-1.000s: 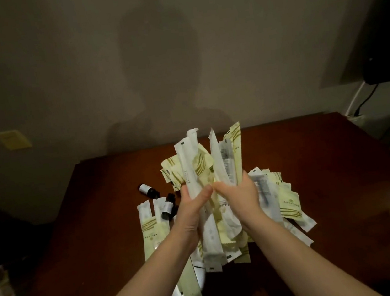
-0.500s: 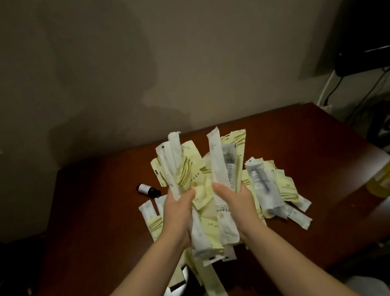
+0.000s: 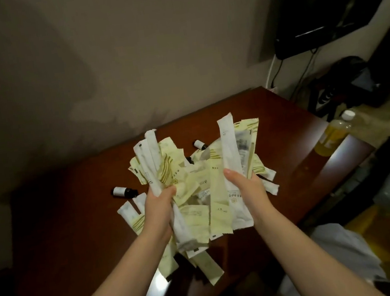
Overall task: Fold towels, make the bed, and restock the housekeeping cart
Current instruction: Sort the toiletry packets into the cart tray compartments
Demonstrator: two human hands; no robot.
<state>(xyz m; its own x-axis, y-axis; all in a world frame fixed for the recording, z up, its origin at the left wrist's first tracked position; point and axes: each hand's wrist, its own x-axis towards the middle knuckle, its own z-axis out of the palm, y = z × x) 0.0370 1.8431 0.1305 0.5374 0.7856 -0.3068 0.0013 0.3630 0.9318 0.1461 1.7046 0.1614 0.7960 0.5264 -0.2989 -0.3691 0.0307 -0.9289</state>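
Though bunched, packets (image 3: 228,143) lengthwise upright.

The left hand (image 3: 158,208) and right hand (image 3: 244,188) each grip a fan of white and pale-yellow amenity packets (image 3: 218,194) above a reddish-brown wooden table (image 3: 288,139). More loose packets (image 3: 129,212) lie beneath. From the bundle, one small dark bottle (image 3: 123,191) lies at nine o'clock, another small bottle (image 3: 199,144) at twelve, and a white-capped bottle of yellow liquid (image 3: 332,133) stands at two o'clock.
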